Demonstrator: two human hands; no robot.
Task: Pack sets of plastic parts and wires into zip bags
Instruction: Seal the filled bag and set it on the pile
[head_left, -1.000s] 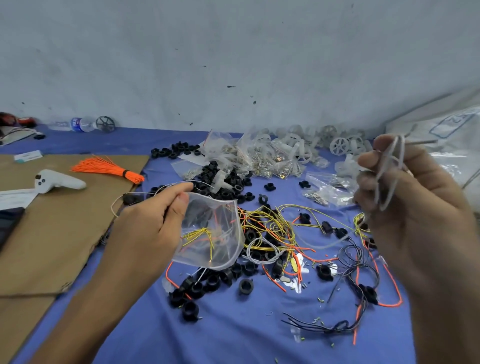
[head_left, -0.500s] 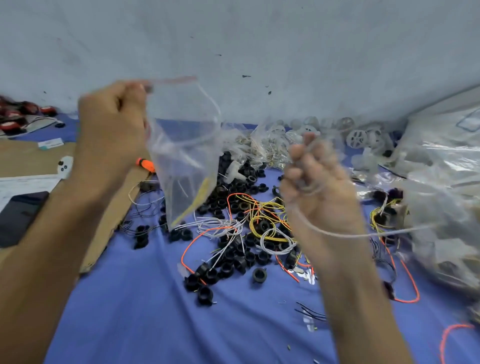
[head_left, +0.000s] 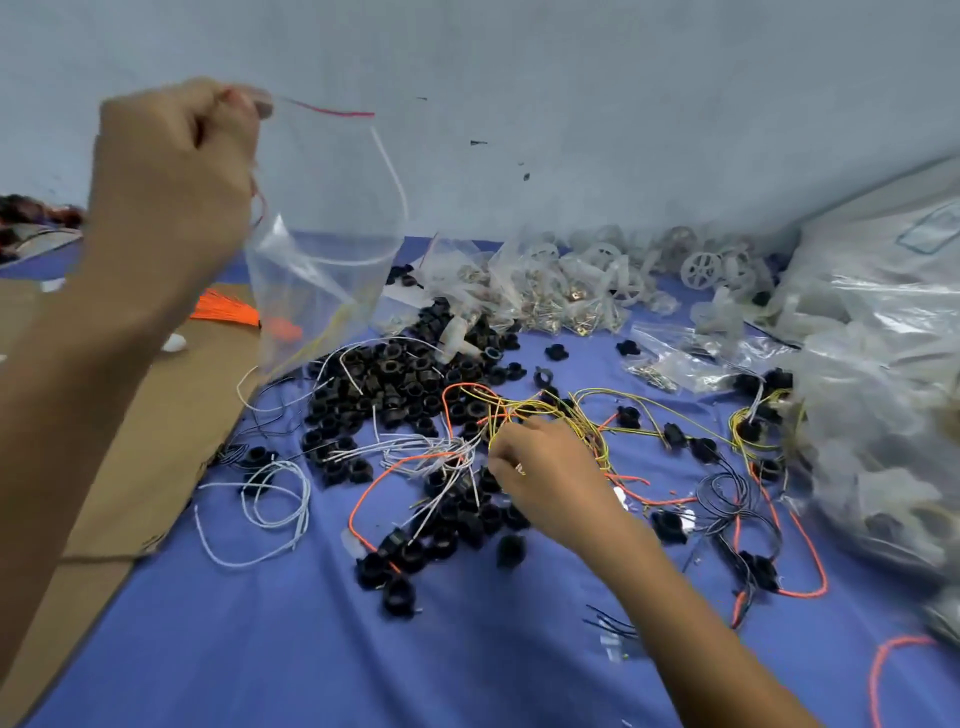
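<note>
Left fingers: the fingers (head_left: 226, 117) of the left hand (head_left: 171, 171) are curling tight, pinching one top corner of the zip bag (head_left: 322, 260) by its red seal strip.
Bag: the zip bag is hanging in the air from that pinch, raised in front of the wall, mouth gaping open – a thin yellow strand (head_left: 317, 338) is showing inside near its lower end.
Right fingers: the fingers (head_left: 501, 452) of the right hand (head_left: 550, 483) are bending down into the tangle on the table, where the yellow wires (head_left: 571, 410) and the white wires (head_left: 415, 447) are meeting; whether they are gripping a strand cannot be told.
Around the right hand: an orange wire (head_left: 395, 467) is looping past the knuckles, and black plastic parts (head_left: 395, 379) are lying heaped just beyond and scattered below the wrist.
Further left: a loose coil of white wire (head_left: 260, 499) is lying on the blue cloth (head_left: 311, 649) beside a cardboard sheet (head_left: 130, 467).
Far edge: small filled bags (head_left: 545, 296) and white plastic wheels (head_left: 701, 267) are lying piled along the wall.
Right side: a big clear sack (head_left: 883, 389) of pale parts is slumping onto the cloth – black wires (head_left: 727, 499) are trailing near it.
</note>
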